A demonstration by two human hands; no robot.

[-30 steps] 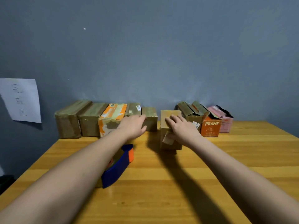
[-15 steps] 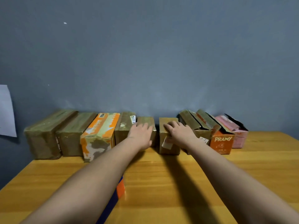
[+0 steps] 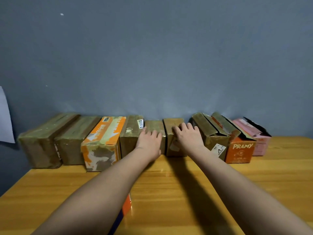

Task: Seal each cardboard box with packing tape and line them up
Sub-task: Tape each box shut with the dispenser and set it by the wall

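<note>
Several cardboard boxes stand in a row against the grey wall. My left hand point(image 3: 149, 139) lies flat on a small brown taped box point(image 3: 155, 127). Right beside it, my right hand point(image 3: 188, 136) rests with straight fingers on another small brown box point(image 3: 173, 122), which stands in the row with a narrow gap to its left neighbour. A white label on that box's front is partly hidden by my wrist. An orange and blue tape dispenser point(image 3: 127, 204) lies on the table, mostly hidden under my left forearm.
Left of my hands stand two large brown taped boxes point(image 3: 40, 141), an orange and white box point(image 3: 103, 141) and a brown labelled box point(image 3: 131, 133). To the right are a brown box with raised flaps point(image 3: 210, 133), an orange PRAMY box point(image 3: 240, 150) and a pink box point(image 3: 259, 141). The wooden table point(image 3: 169, 192) stretches towards me.
My right hand has slid the small brown box back from the table's middle into the row by the wall. My left hand stayed on the neighbouring box. The view moved closer.
</note>
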